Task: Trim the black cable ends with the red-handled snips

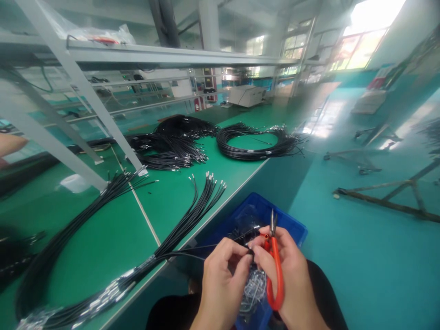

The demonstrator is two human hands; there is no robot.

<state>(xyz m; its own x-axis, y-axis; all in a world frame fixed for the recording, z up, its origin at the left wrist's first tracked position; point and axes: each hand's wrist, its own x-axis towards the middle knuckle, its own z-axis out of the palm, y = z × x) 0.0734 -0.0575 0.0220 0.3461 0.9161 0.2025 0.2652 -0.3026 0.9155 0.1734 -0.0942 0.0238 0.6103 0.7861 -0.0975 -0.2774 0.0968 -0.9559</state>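
My left hand (225, 277) is closed, thumb and forefinger pinching a thin black cable (201, 248) near its end. Close against it, my right hand (287, 268) is closed around red-handled scissors (277, 275) whose narrow metal blades point up and away from me. The right fingertips also meet at the cable end, where a small black piece shows; its details are hidden by the fingers. Below both hands sits a blue bin (288, 220) with metal bits and clear plastic in it. A bundle of black cables (175, 236) with silver tips lies just left of my hands.
On the green table (113, 233) lie a coiled cable bundle (240, 153) and a pile of cables (172, 142) behind. White shelf posts (92, 96) rise from the table. Wheeled metal frames (385, 197) stand on the floor to the right. Part of another person's arm (10, 144) shows far left.
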